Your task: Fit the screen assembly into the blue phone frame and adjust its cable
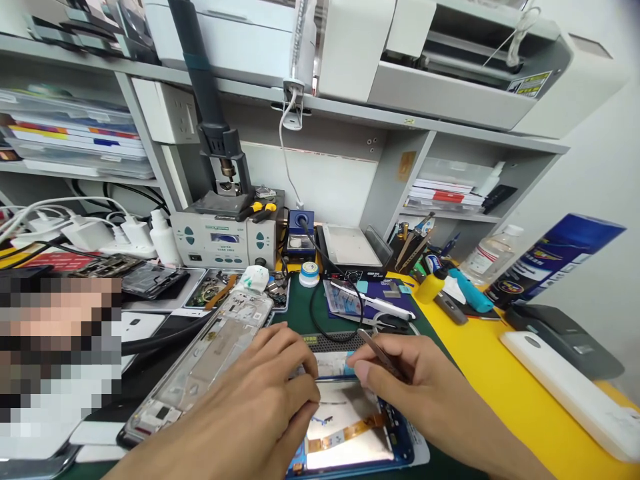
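Observation:
A phone with a blue frame (400,433) lies opened below both hands, its bright inner surface showing. An orange flex cable (345,435) runs across that surface. My left hand (273,387) is over the phone's left side with bent fingers. Thumb and index finger come close together there, and whatever may be between them is hidden. Metal tweezers (373,345) are gripped in my right hand (413,380), above the phone's upper right corner. Left of my left hand rests a bare phone frame (210,353), partly covered by my forearm.
Behind stand a grey rework station (225,243), a small heating plate (353,250) and a black cable (313,310) looping across the green mat (300,300). Opened phone parts (205,290) lie at left. A blue spray can (555,260) and a white device (570,393) are at right.

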`<state>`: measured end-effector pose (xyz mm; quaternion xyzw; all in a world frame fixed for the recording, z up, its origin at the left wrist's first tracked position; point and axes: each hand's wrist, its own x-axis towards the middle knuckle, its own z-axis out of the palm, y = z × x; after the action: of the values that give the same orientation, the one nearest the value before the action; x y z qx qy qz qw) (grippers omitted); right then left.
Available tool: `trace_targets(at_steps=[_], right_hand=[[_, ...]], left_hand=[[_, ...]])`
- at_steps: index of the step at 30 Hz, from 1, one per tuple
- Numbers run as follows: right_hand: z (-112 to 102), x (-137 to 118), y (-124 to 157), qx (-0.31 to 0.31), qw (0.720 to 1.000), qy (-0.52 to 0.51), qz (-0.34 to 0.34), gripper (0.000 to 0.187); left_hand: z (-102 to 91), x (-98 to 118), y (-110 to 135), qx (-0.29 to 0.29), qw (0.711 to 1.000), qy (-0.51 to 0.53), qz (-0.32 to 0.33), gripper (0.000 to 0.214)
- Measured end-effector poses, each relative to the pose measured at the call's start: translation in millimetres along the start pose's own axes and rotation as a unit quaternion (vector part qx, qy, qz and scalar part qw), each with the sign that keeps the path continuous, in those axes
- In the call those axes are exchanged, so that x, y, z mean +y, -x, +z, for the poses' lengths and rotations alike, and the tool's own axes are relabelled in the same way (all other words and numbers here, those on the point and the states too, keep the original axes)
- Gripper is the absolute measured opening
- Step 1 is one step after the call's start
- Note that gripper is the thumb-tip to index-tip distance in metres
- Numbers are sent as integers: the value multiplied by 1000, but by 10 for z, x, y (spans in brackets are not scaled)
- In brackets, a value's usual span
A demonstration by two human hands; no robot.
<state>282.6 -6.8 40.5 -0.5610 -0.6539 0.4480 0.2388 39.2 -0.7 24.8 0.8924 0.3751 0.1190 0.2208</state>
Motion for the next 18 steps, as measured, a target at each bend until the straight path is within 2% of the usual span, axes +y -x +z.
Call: trace_targets(at_steps=[4, 6, 7, 11, 12, 15, 18], right_hand=[[-116, 21, 52, -8, 997, 80, -3, 25], [-216, 60, 88, -28, 991, 128, -7, 29], [-269, 89, 103, -36, 988, 149, -9, 38], [-414, 224, 132, -81, 969, 233, 13, 99], [-422, 249, 133, -96, 962, 254, 22, 108], [-379, 274, 135, -131, 944, 299, 33, 112], [-291, 247, 152, -131, 938, 321, 26, 110]], left_hand=[[-16, -3, 15, 40, 999, -27, 24, 28], [-26, -30, 36, 68, 997, -30, 37, 26], [-34, -49, 47, 81, 995, -30, 39, 25], [-107, -162, 85, 137, 990, -27, 37, 23], [-133, -196, 92, 159, 986, -25, 36, 21], [-209, -295, 114, 226, 973, -25, 29, 16], [-254, -363, 134, 255, 966, -37, 27, 11]])
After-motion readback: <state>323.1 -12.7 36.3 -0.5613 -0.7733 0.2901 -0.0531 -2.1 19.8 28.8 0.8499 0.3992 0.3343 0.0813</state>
